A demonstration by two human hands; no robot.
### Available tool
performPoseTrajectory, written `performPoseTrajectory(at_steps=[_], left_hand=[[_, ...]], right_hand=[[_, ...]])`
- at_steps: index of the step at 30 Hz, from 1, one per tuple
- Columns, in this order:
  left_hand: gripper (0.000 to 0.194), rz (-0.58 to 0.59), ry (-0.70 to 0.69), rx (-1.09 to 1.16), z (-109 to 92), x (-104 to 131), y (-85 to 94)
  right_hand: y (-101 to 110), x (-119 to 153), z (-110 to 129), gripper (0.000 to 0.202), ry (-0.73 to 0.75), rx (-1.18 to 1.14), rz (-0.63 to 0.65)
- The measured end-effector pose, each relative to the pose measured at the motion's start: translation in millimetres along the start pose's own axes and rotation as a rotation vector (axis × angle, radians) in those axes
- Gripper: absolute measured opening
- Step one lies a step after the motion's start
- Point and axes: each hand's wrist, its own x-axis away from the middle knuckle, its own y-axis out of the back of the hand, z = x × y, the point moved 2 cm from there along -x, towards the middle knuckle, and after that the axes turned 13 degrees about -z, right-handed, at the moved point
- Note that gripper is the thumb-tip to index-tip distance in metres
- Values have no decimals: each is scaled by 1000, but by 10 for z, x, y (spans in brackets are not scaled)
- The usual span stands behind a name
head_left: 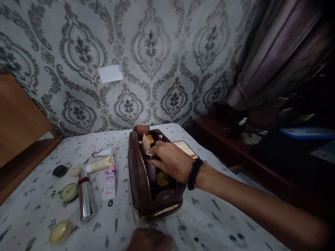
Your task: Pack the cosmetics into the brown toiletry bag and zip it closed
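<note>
Our right hand (170,158) pinches a round-ended container (150,153), which the bag zipper (146,171) could snag. We cannot tell whether our left hand (150,240) grips anything.

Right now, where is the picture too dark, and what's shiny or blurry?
Head view throughout: the far right, beside the purple curtain, is mostly dark; the silver cylindrical bottle shows bright glare streaks; the left hand, at the bottom edge, looks dim and soft.
</note>
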Motion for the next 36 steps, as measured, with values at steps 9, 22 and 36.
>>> performPoseTrajectory(at_steps=[9,22,36], left_hand=[[24,-93,-2,9,-31,-170,125],[24,7,30,135,-59,-295,298],[23,73,93,203,-104,-356,412]], right_hand=[[5,-13,9,19,13,-12,27],[-145,-259,222,27,57,10,108],[28,-165,203,24,19,-26,28]])
